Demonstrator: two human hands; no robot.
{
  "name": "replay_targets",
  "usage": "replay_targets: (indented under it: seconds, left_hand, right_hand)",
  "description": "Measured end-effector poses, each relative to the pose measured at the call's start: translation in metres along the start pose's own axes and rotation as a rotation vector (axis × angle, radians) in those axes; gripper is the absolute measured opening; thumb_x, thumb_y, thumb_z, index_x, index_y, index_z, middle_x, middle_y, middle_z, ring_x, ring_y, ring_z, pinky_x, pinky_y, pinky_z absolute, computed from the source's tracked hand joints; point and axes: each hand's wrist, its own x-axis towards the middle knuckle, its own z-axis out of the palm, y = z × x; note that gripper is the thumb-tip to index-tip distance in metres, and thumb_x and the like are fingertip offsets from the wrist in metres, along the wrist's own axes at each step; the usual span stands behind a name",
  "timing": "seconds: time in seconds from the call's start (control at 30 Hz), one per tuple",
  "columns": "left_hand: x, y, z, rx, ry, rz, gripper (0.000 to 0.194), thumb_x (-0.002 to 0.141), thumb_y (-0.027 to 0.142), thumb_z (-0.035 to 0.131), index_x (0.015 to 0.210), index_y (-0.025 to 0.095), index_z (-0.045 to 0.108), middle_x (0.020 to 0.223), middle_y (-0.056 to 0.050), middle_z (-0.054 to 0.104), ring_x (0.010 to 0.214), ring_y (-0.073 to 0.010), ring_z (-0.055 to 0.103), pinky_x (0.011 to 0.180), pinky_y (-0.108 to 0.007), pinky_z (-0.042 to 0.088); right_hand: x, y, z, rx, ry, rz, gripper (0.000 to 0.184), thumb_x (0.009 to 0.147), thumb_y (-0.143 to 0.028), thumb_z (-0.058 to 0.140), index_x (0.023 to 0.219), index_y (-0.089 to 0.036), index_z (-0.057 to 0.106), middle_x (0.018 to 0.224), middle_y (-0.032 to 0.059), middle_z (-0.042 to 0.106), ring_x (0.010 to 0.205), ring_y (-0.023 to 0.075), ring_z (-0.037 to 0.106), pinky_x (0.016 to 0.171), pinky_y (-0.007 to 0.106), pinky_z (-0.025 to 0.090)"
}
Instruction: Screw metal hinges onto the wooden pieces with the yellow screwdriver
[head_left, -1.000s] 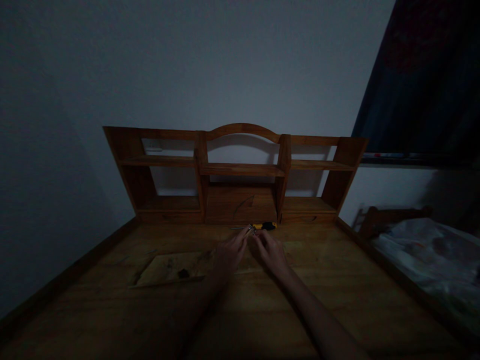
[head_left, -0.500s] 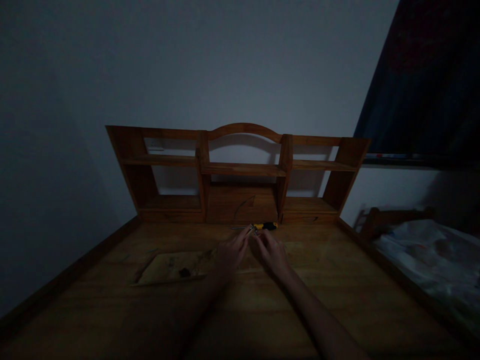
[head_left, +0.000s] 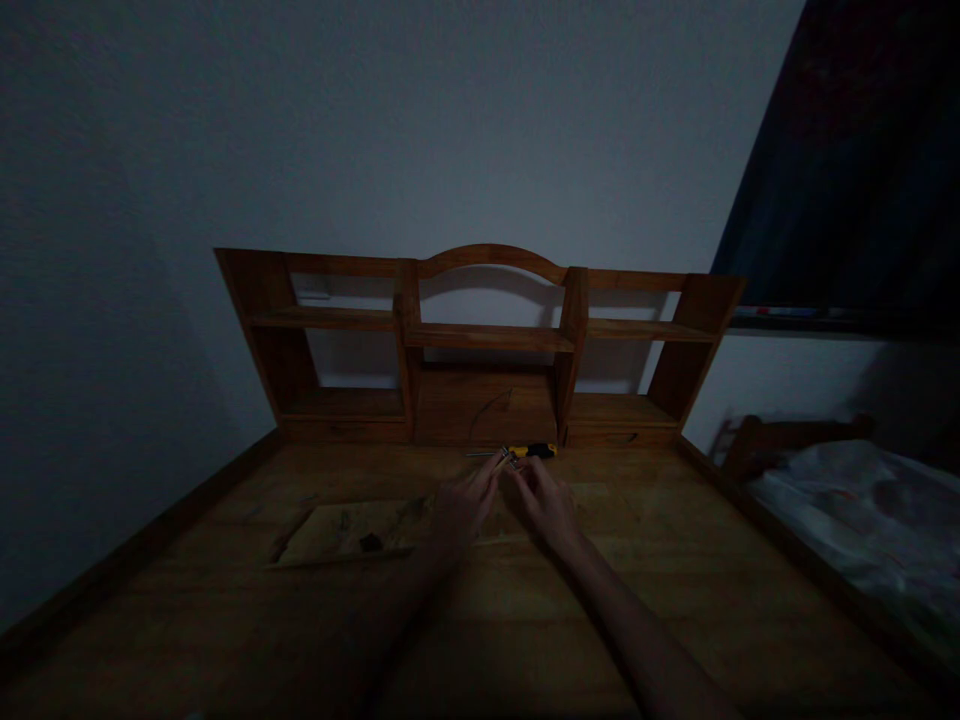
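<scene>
In dim light both my hands meet over the far middle of a wooden desk (head_left: 675, 590). My left hand (head_left: 461, 508) and my right hand (head_left: 546, 500) pinch their fingertips together around a small shiny metal piece (head_left: 507, 458) that I cannot name. Just behind the fingertips a yellow-and-black screwdriver (head_left: 525, 451) lies on the desk, its shaft pointing left. A thin pale wooden board (head_left: 337, 533) with a dark spot lies flat to the left of my left hand.
A wooden shelf unit (head_left: 480, 340) with an arched top stands along the desk's back edge against the wall. To the right, beyond the desk edge, are a bed with light bedding (head_left: 862, 520) and a dark curtain (head_left: 862, 160).
Both hands have stayed together at the same spot, only shifting slightly with the camera.
</scene>
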Motion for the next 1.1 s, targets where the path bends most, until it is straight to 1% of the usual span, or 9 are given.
replay_targets:
  seconds: [0.1,0.3,0.43,0.67,0.8,0.97,1.03,1.1]
  left_hand:
    - [0.0,0.0009,-0.0003,-0.016,-0.003,0.005,0.045,0.103,0.029,0.039,0.147,0.028,0.044,0.135,-0.001,0.063,0.108,-0.0157,0.07,0.099,-0.03,0.054]
    - [-0.0004,0.0006,-0.0007,-0.006,0.005,0.021,0.045,0.103,0.028,0.04,0.148,0.03,0.043,0.136,0.0,0.062,0.11,-0.0166,0.069,0.093,-0.03,0.057]
    - [-0.0005,-0.0007,0.0006,-0.01,0.024,0.034,0.044,0.103,0.028,0.039,0.146,0.027,0.046,0.134,-0.001,0.064,0.11,-0.0164,0.069,0.094,-0.03,0.057]
    - [-0.0004,-0.0018,0.0024,-0.03,0.013,0.032,0.044,0.103,0.028,0.037,0.147,0.028,0.044,0.139,0.001,0.059,0.112,-0.0154,0.068,0.099,-0.031,0.055]
    - [-0.0002,0.0004,-0.0008,-0.027,0.007,0.039,0.045,0.103,0.028,0.038,0.147,0.029,0.043,0.139,0.001,0.059,0.117,-0.0154,0.066,0.1,-0.031,0.054]
    - [-0.0009,0.0026,-0.0046,-0.014,-0.004,0.032,0.046,0.103,0.027,0.038,0.149,0.031,0.041,0.138,0.001,0.061,0.113,-0.0158,0.068,0.096,-0.031,0.056]
    - [-0.0011,0.0011,-0.0046,-0.019,0.002,0.054,0.046,0.103,0.026,0.037,0.149,0.031,0.04,0.139,0.0,0.059,0.115,-0.015,0.066,0.099,-0.031,0.055]
    - [-0.0011,-0.0015,-0.0048,-0.024,0.015,0.102,0.047,0.103,0.024,0.035,0.15,0.029,0.039,0.143,0.0,0.056,0.124,-0.0144,0.061,0.105,-0.032,0.051]
  right_hand:
    - [-0.0002,0.0007,0.0005,-0.001,0.002,0.001,0.02,0.099,-0.036,0.048,0.106,-0.023,0.061,0.091,0.0032,0.073,0.079,0.0183,0.07,0.07,0.027,0.049]
    - [0.0005,-0.0005,-0.0008,-0.017,0.014,-0.002,0.019,0.098,-0.036,0.05,0.103,-0.023,0.063,0.089,0.0037,0.073,0.077,0.0186,0.069,0.069,0.027,0.049]
    - [0.0004,-0.002,-0.0013,-0.025,0.023,0.002,0.021,0.098,-0.037,0.051,0.106,-0.022,0.064,0.088,0.0034,0.073,0.075,0.018,0.069,0.07,0.027,0.049]
    - [0.0003,-0.0018,-0.0015,-0.016,-0.004,-0.029,0.024,0.101,-0.033,0.043,0.107,-0.023,0.064,0.1,0.0056,0.074,0.09,0.0199,0.07,0.08,0.029,0.05]
    - [0.0001,0.0002,-0.0007,-0.015,0.003,-0.03,0.023,0.101,-0.032,0.044,0.107,-0.023,0.064,0.101,0.0057,0.074,0.09,0.0205,0.07,0.08,0.03,0.05]
    - [-0.0002,-0.0005,-0.0004,-0.007,0.016,-0.034,0.02,0.101,-0.032,0.045,0.106,-0.023,0.062,0.099,0.0049,0.073,0.088,0.02,0.07,0.079,0.029,0.05]
    - [-0.0005,-0.0008,-0.0004,-0.008,0.019,-0.038,0.019,0.101,-0.032,0.045,0.104,-0.023,0.061,0.098,0.0047,0.073,0.088,0.0199,0.07,0.078,0.029,0.05]
    - [-0.0007,-0.0004,-0.0001,-0.014,0.027,-0.044,0.018,0.1,-0.032,0.046,0.104,-0.023,0.061,0.096,0.0048,0.073,0.087,0.0201,0.07,0.076,0.029,0.05]
